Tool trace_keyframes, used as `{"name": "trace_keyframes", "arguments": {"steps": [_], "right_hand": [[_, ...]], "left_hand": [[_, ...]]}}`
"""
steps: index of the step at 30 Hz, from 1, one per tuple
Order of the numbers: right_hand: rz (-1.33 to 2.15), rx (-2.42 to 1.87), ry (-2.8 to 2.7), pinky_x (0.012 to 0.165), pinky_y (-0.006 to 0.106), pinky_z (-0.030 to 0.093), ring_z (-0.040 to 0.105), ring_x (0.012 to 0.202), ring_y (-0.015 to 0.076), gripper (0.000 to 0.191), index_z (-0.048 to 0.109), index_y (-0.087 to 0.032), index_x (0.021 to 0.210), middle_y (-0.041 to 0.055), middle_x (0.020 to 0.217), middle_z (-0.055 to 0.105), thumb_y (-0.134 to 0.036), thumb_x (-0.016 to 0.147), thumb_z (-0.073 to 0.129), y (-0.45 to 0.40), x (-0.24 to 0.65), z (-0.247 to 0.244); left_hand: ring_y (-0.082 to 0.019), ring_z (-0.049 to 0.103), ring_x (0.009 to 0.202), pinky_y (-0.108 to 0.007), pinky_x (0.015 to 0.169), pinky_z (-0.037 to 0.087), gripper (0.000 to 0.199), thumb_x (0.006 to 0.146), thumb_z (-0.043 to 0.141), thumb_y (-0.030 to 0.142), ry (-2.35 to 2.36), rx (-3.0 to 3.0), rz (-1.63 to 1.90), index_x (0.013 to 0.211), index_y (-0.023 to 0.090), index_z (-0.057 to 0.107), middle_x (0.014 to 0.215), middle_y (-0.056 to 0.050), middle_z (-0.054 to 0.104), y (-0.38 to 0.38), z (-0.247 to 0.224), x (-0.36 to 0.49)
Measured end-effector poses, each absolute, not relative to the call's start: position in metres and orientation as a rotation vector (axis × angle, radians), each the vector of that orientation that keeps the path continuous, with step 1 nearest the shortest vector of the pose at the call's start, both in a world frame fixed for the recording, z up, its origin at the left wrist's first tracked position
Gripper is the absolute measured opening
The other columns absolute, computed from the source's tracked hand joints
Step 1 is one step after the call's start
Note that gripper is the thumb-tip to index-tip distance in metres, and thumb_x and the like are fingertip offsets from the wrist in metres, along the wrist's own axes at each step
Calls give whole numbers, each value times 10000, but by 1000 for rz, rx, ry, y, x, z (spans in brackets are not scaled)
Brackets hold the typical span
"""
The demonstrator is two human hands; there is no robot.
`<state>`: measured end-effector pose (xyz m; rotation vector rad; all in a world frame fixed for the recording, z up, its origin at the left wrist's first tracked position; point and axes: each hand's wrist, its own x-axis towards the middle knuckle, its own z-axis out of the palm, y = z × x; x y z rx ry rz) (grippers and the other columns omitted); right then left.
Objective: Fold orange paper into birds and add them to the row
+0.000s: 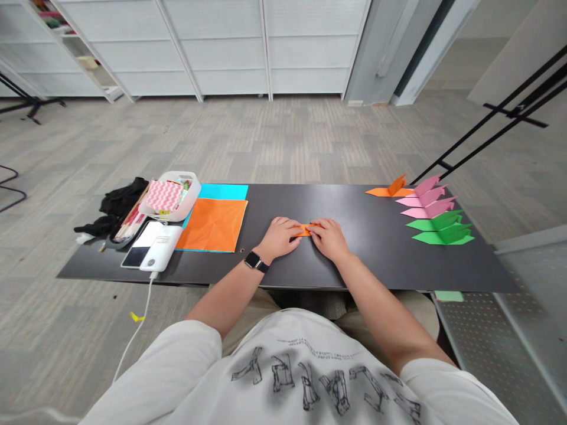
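"Where's our orange strip [304,231]?"
"Midway along the desk [376,230], between near and far edges. Our left hand [280,237] and right hand [328,239], apart, touch its ends; we can't tell whether they pinch."
"Beyond?"
"Paper birds [427,211], toward the far right corner."

Under the fingers [287,224], a small folded strip of matt orange paper [304,231], and below it a long dark-grey table [274,271], smooth, throwing back a soft sheen! Left of the fingers, a square orange paper sheet [212,225], faintly creased; farther left, a smooth, white rectangular plastic power bank [162,248]. Out right, bird-shaped green paper folds [443,236], matt; beyond the fingers, grey striped carpet [266,141], matt and rough-textured.
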<state>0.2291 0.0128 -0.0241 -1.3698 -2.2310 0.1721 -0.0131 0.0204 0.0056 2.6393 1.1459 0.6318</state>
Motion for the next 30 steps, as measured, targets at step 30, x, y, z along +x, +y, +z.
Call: {"name": "trace_keyframes", "arguments": {"steps": [30], "right_hand": [[229, -1392, -2191, 1060, 486, 446, 641, 1135, 290, 300, 779, -293, 1245, 77, 1159, 751, -242, 978, 652, 9, 225, -15]], "left_hand": [[-255, 629, 1059, -467, 1013, 453, 227, 1054, 569, 243, 1332, 2499, 677, 1151, 261, 773, 1138, -62, 755, 25, 1, -6]]}}
